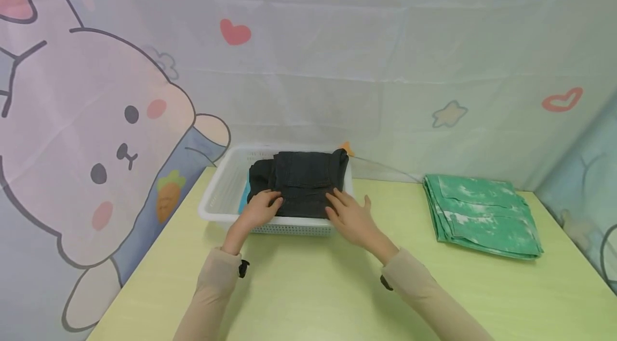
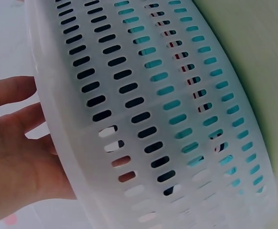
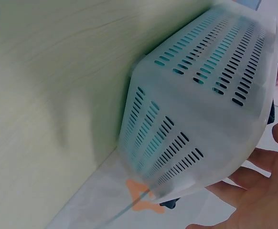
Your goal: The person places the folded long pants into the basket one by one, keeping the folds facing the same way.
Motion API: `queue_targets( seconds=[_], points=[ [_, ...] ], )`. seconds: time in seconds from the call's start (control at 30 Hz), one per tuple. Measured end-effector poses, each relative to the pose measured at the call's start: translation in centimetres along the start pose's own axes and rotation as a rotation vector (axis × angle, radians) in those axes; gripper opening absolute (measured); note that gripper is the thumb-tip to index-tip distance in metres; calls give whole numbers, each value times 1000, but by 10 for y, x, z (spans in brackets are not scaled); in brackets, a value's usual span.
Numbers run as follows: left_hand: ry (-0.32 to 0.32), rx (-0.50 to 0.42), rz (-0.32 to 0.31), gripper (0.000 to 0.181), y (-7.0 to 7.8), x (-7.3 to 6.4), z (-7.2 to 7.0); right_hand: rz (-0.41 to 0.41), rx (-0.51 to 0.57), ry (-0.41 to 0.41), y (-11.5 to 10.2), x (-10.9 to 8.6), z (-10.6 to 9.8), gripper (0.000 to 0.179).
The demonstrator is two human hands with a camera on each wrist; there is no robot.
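Observation:
A folded black garment (image 1: 308, 175) lies in the right part of a white plastic basket (image 1: 218, 216), its top layers rising to the rim. My left hand (image 1: 262, 208) rests its fingertips on the garment's front left side. At the front right corner, my right hand (image 1: 354, 219) touches the cloth with spread fingers. The left wrist view shows that hand behind the basket's slotted wall (image 2: 62, 124), most of its fingertips hidden by the rim. Under the garment, something light blue (image 1: 245, 196) peeks out on the left and shows through the slots.
A folded green garment with white blotches (image 1: 487, 218) lies on the right of the pale yellow-green table (image 1: 308, 287). Behind the table hangs a printed cloth (image 1: 337, 62) with hearts and a large cartoon rabbit. A dark cable (image 1: 603, 250) runs at the far right edge.

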State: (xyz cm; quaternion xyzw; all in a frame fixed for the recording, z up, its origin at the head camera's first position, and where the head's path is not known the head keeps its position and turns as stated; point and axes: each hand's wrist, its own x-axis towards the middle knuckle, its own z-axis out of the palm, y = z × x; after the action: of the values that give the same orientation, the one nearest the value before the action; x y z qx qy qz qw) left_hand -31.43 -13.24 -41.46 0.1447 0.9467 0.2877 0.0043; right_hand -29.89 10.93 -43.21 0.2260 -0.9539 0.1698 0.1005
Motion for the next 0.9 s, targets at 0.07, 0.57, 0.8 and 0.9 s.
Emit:
queue_targets(
  seconds=[0.07,0.57,0.8,0.9],
  points=[
    [22,45,-25,40,6,-3,0,-5,-15,3,1,-4,-1,46],
    [252,71,98,38,24,-12,21,67,106,117,24,-31,-14,39],
    [352,-3,282,34,34,-12,36,67,174,150,27,-43,-18,37],
    [359,-76,351,33,38,-11,40,58,220,154,31,-47,-19,36]
  ],
)
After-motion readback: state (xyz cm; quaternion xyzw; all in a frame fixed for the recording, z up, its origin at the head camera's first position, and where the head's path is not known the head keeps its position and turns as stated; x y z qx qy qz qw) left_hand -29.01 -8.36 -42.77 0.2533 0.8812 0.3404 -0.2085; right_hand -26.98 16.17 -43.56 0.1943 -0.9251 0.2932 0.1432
